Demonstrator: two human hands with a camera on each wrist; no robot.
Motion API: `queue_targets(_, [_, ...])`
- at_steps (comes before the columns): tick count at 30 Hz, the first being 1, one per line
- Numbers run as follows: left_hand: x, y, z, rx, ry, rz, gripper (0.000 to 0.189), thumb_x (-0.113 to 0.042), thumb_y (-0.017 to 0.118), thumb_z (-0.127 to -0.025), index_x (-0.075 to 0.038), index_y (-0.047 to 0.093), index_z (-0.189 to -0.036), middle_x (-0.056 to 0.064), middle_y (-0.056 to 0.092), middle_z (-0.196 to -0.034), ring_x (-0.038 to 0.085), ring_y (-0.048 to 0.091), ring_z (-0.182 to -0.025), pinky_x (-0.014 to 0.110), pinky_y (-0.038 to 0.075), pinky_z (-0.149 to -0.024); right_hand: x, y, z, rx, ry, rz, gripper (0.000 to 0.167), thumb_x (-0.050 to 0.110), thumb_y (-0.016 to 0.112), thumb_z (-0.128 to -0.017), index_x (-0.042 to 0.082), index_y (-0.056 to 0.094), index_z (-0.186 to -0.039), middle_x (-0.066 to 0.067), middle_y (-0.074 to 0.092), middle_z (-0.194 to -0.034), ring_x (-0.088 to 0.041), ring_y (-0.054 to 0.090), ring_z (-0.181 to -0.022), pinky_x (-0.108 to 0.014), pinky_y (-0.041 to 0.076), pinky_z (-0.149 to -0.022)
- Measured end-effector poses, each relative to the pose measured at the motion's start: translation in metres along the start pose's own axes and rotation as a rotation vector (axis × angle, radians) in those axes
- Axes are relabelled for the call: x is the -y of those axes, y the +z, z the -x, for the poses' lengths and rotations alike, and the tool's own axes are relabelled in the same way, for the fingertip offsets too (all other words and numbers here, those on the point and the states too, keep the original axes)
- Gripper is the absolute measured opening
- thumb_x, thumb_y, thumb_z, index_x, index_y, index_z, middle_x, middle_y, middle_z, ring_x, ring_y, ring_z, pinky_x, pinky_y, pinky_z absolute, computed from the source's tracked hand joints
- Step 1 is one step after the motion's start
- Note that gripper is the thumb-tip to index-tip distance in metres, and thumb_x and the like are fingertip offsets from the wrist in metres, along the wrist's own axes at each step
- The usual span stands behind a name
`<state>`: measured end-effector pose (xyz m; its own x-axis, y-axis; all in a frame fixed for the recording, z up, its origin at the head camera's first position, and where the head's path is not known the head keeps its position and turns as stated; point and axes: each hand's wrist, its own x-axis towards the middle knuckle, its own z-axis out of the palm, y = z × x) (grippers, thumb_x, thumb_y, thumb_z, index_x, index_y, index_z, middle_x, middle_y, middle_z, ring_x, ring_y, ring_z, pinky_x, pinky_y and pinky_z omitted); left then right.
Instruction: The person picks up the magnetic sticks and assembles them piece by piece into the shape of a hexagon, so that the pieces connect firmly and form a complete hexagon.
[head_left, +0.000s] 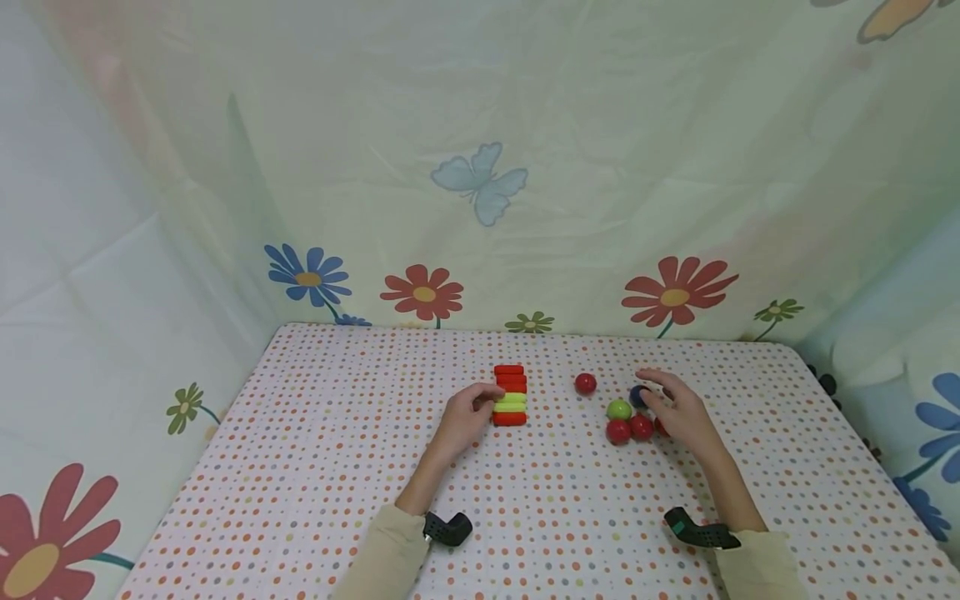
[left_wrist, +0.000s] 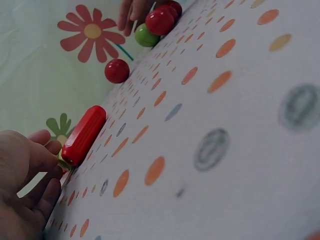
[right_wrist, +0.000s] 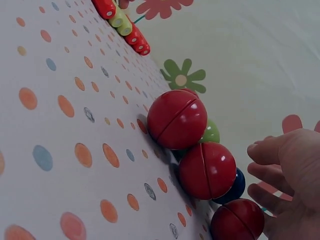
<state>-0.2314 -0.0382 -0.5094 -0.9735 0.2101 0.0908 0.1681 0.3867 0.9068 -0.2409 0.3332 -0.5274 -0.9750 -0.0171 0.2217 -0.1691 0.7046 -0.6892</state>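
Observation:
Ridged red sticks (head_left: 510, 419) and yellow-green sticks (head_left: 513, 398) lie side by side in a short column on the table. My left hand (head_left: 467, 417) is at their left ends, thumb and index finger pinching the end of a yellow-green stick; in the left wrist view a red stick (left_wrist: 85, 135) partly hides this. My right hand (head_left: 681, 415) hovers with parted, bent fingers over a group of shiny balls. Its fingers are around a dark blue ball (head_left: 639, 397), with a gap to it in the right wrist view. Red balls (right_wrist: 177, 120) and a green ball (head_left: 618, 410) sit beside it.
A lone red ball (head_left: 586, 383) sits between the sticks and the ball group. The table (head_left: 337, 467) has a dotted cover, and a flowered curtain (head_left: 570, 208) stands behind its far edge. Dark round objects (head_left: 827, 384) show beyond the right edge.

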Motion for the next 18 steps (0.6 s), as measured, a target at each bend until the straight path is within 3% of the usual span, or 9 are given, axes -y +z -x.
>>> queue_targets(9, [0.001,-0.001,0.002,-0.005,-0.004,-0.022,0.026,-0.01,0.051,-0.097,-0.021,0.068,-0.113,-0.002,0.067,-0.118,0.014,0.059,-0.106,0.032,0.048,-0.093,0.057,-0.018,0.017,0.009,0.077,-0.039,0.042,0.02,0.05,-0.101,-0.002,0.047,-0.137,-0.028,0.042,-0.144,-0.047,0.034,-0.135,-0.064,0.028,-0.109])
queue_targets(13, [0.004,0.0,0.002,-0.007,-0.019,-0.03,0.026,-0.01,0.052,-0.096,-0.022,0.068,-0.112,-0.004,0.067,-0.119,0.012,0.059,-0.105,0.031,0.048,-0.093,0.062,-0.019,0.02,-0.019,0.066,-0.025,0.04,0.02,0.052,-0.101,-0.001,0.05,-0.135,-0.026,0.046,-0.14,-0.045,0.037,-0.133,-0.063,0.031,-0.108])
queue_targets(18, [0.005,-0.001,0.001,-0.001,-0.001,-0.031,0.023,-0.013,0.054,-0.097,-0.021,0.069,-0.113,-0.002,0.066,-0.12,0.013,0.06,-0.104,0.031,0.049,-0.091,0.056,-0.017,0.018,-0.114,-0.05,-0.001,0.037,0.027,0.056,-0.099,0.005,0.058,-0.128,-0.02,0.056,-0.129,-0.036,0.049,-0.12,-0.054,0.043,-0.098])
